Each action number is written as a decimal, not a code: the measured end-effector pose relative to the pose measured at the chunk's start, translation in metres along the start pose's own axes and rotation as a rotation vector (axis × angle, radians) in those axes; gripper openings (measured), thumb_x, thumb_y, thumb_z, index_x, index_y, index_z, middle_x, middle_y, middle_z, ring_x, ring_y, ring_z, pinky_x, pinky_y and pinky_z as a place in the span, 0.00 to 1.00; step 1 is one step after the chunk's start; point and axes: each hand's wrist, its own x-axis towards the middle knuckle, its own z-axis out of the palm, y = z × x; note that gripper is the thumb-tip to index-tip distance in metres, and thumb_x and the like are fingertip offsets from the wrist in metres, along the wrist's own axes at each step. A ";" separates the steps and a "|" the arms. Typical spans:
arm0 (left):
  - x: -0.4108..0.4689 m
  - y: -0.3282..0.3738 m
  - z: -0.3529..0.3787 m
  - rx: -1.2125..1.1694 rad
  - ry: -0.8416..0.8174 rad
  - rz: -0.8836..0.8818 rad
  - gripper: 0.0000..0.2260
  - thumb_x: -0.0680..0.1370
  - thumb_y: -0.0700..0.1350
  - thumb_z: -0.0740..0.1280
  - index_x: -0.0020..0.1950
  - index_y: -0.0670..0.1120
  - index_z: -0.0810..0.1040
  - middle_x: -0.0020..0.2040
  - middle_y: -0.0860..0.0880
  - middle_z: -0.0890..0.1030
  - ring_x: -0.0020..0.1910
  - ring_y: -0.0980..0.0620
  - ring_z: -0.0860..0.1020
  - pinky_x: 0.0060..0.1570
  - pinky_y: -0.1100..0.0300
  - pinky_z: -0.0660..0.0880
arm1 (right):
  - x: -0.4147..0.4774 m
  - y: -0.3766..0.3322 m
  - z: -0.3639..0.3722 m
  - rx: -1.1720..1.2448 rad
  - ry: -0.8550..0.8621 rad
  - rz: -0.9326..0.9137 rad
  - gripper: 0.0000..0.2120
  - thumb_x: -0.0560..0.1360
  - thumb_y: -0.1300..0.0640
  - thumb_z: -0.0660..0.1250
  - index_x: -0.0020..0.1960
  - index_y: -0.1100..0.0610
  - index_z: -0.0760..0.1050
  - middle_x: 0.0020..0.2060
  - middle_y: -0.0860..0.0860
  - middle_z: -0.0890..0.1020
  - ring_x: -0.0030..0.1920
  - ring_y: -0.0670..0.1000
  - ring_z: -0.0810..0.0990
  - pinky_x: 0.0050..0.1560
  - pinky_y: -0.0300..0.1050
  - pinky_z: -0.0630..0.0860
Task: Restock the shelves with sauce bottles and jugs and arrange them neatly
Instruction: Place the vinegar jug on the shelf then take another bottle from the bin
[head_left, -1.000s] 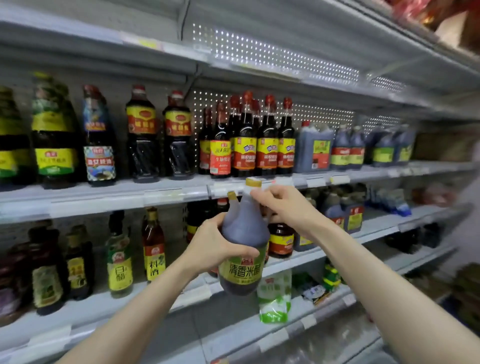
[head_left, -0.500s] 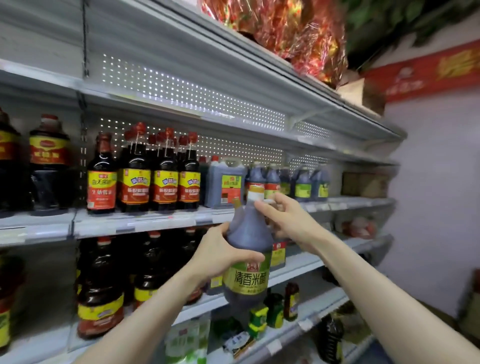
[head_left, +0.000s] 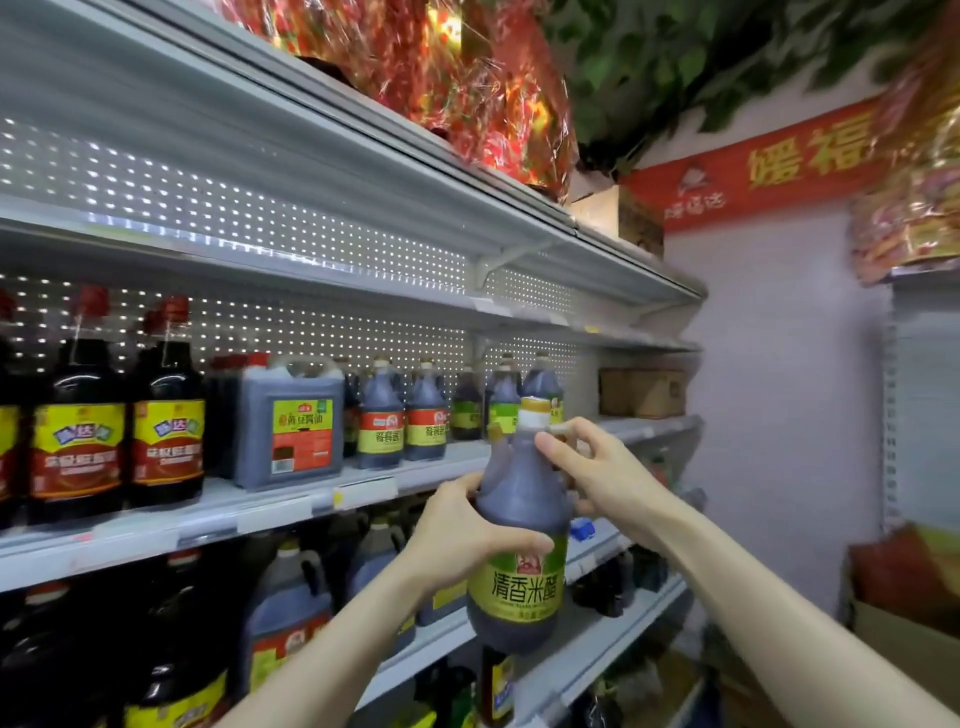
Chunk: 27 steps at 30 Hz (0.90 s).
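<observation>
Fingers (head_left: 521, 543) wrapped round jug (head_left: 519, 501), arms (head_left: 769, 592) outstretched

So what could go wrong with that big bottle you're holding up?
The bottle is in the air, held only by the left hand round its side and the right hand at its neck; it might slip and fall. Going onto the shelf, it could bump the standing bottles and tip them.

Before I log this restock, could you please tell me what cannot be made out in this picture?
All in the head view:
- Held jug: right shoulder covered by the right hand.
- Left hand: fingers hidden behind the jug.
- Shelf-edge price tags: too small and blurred to read.
- Bottom-left bottles: dark, blurred, cut by the frame edge.
</observation>
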 end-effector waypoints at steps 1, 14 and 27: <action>0.010 -0.003 0.005 -0.001 -0.004 0.008 0.27 0.57 0.48 0.83 0.55 0.50 0.81 0.47 0.53 0.85 0.47 0.56 0.83 0.51 0.51 0.81 | 0.007 0.006 -0.008 -0.005 0.011 0.000 0.09 0.79 0.53 0.65 0.54 0.58 0.74 0.33 0.47 0.78 0.30 0.40 0.77 0.28 0.40 0.75; 0.202 -0.082 0.042 -0.035 0.068 0.076 0.26 0.60 0.41 0.83 0.55 0.49 0.80 0.47 0.54 0.85 0.47 0.56 0.83 0.47 0.57 0.81 | 0.193 0.102 -0.080 -0.165 0.004 -0.134 0.08 0.76 0.45 0.67 0.49 0.49 0.76 0.47 0.52 0.81 0.46 0.51 0.80 0.42 0.52 0.78; 0.325 -0.134 0.045 0.145 0.339 0.054 0.30 0.57 0.44 0.83 0.56 0.49 0.77 0.50 0.55 0.82 0.50 0.57 0.80 0.47 0.61 0.79 | 0.338 0.171 -0.102 -0.048 -0.169 -0.191 0.09 0.76 0.45 0.67 0.50 0.50 0.75 0.46 0.47 0.79 0.50 0.52 0.80 0.52 0.61 0.79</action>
